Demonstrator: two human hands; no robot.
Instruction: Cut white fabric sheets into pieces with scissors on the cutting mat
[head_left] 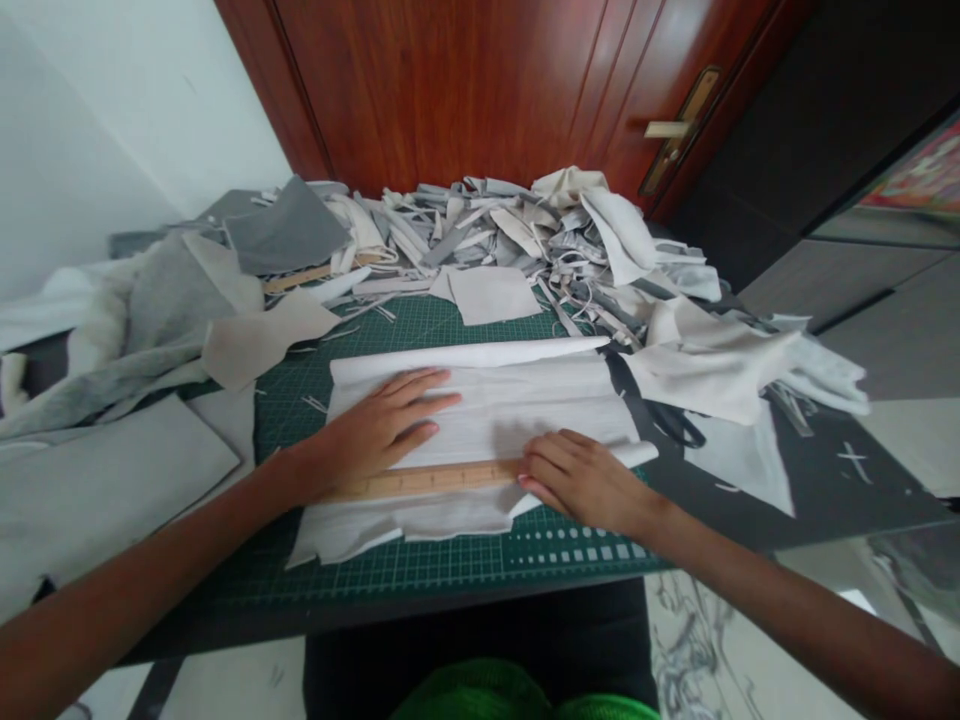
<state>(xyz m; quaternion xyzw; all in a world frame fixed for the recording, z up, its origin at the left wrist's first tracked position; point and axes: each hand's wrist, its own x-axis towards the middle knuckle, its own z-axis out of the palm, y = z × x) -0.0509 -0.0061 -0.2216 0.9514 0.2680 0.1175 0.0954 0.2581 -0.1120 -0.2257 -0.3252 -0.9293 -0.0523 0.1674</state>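
A folded white fabric sheet [480, 420] lies on a green gridded cutting mat [420, 570], with a rolled edge along its far side. A wooden ruler [427, 482] lies across the fabric's near part. My left hand [382, 425] rests flat on the fabric just beyond the ruler, fingers spread and holding nothing. My right hand [581, 485] sits over the ruler's right end, fingers curled and pressing it down onto the fabric. The ruler's far right end is hidden under that hand.
A large heap of grey and cream fabric scraps [525, 230] rises behind the mat. Grey felt sheets [97, 490] lie at the left. A dark looped item [675, 425] lies right of the fabric, on a dark tabletop. A second wooden ruler [307, 278] lies among the scraps, before a wooden door [450, 90].
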